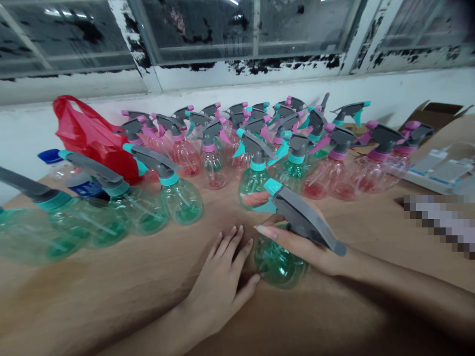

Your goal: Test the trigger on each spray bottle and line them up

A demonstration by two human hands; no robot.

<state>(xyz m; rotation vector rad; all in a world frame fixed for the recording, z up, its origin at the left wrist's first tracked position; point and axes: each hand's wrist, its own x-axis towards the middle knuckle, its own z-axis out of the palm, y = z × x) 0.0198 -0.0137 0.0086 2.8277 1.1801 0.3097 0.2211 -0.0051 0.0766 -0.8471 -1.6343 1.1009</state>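
My right hand (306, 247) is wrapped around the neck of a clear green spray bottle (280, 267) with a grey spray head and a turquoise nozzle. One finger stretches forward beside the turquoise trigger. The bottle stands upright at the front of the wooden table (178, 296); the hand hides most of its collar. Just left of it, my left hand (215, 282) lies flat on the tabletop, fingers spread and holding nothing. Its thumb tip comes close to the bottle's base; whether they touch I cannot tell.
Many green and pink spray bottles (258, 185) crowd the back, with a green row (181, 202) on the left. Behind are a red plastic bag (107, 148) and a blue-capped bottle (50, 157). A cardboard box (430, 118) and a white tray (426, 183) sit at right, near a blurred-out object (440, 215).
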